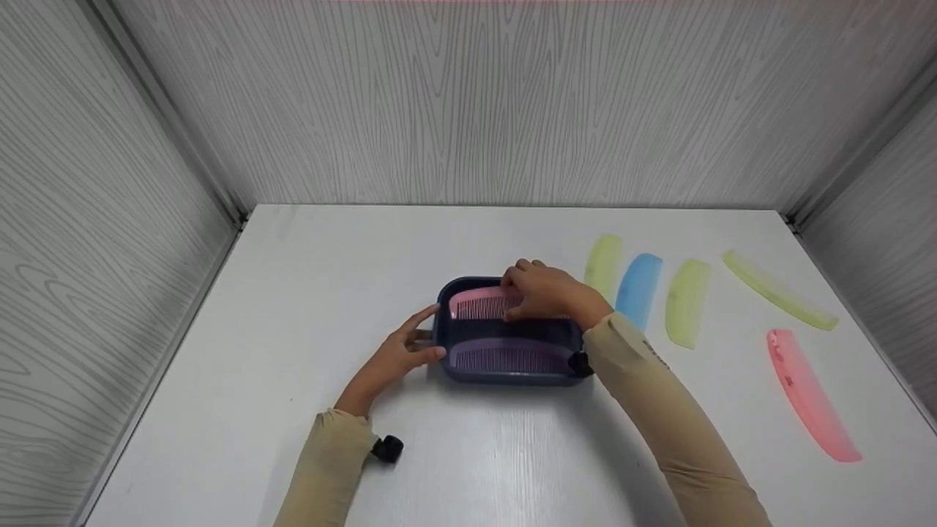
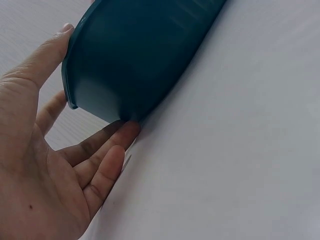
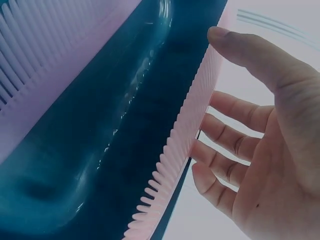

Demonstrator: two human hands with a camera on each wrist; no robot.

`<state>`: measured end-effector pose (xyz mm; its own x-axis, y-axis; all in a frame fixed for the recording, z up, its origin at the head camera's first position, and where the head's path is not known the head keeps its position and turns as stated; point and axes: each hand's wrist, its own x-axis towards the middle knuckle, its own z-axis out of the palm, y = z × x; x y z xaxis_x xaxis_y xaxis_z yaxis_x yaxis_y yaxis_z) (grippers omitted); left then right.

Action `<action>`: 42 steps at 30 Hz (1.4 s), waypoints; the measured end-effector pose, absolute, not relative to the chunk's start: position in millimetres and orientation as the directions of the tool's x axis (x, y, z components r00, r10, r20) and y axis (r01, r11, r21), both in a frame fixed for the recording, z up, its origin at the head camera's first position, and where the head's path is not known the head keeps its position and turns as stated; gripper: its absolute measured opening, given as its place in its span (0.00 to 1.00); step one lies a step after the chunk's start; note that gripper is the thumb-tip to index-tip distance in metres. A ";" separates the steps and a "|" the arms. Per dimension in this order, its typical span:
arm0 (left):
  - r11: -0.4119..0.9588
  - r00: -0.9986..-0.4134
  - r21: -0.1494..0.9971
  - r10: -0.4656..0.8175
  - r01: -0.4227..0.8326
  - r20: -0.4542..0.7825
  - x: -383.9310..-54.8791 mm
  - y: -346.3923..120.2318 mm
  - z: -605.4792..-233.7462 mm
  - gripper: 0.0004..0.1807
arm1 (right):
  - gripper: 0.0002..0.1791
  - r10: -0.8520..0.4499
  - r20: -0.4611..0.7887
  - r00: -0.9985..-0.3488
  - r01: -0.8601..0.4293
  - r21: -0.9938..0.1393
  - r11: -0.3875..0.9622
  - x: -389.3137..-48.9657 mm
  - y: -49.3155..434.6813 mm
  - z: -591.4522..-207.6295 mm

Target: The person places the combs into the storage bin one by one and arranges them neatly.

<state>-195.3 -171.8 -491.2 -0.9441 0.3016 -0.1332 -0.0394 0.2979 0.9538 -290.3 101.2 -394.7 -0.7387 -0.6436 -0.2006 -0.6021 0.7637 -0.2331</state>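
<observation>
A dark blue plastic container (image 1: 512, 379) stands on the white table. My left hand (image 1: 399, 359) holds its left end, thumb at the near corner and a finger at the far one. In the left wrist view, the fingertips (image 2: 131, 129) touch the container's lower side. Along the far wall is a pink comb (image 1: 476, 304), teeth toward the near side; my right hand (image 1: 545, 293) pinches it between thumb and fingers, covering part of it. A purple comb (image 1: 509, 356) lies inside along the near wall.
Right of the container lie a yellow-green comb (image 1: 604, 260), a blue comb (image 1: 639, 289), another yellow-green comb (image 1: 687, 304), a slanted yellow-green comb (image 1: 779, 291) and a pink comb (image 1: 812, 395). Grey wood-grain panels (image 1: 468, 102) enclose the table's back and sides.
</observation>
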 end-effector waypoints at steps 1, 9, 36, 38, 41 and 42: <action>0.295 -0.944 0.955 0.304 -0.038 -0.131 -195.3 -171.8 -491.3 0.45 | 0.31 -0.642 -0.201 -0.740 -0.601 -0.230 0.765 -290.3 101.0 -394.5; 0.303 -0.940 0.953 0.321 -0.009 -0.112 -196.2 -172.5 -491.6 0.45 | 0.30 -0.644 -0.197 -0.739 -0.608 -0.217 0.764 -292.5 101.8 -394.4; 0.287 -0.939 0.958 0.322 -0.025 -0.121 -197.5 -174.6 -494.4 0.45 | 0.28 -0.710 -0.022 -0.704 -0.592 -0.534 0.604 -283.1 167.5 -352.5; 0.285 -0.938 0.958 0.322 -0.031 -0.126 -197.5 -174.8 -494.5 0.45 | 0.29 -0.704 -0.022 -0.710 -0.581 -0.548 0.602 -281.0 175.1 -349.7; 0.286 -0.939 0.958 0.319 -0.031 -0.126 -197.9 -174.2 -493.7 0.46 | 0.30 -0.691 -0.019 -0.723 -0.563 -0.563 0.605 -279.3 188.1 -347.7; 0.284 -0.940 0.958 0.318 -0.032 -0.126 -197.7 -174.2 -493.0 0.46 | 0.30 -0.687 -0.014 -0.727 -0.560 -0.566 0.605 -278.8 192.7 -347.1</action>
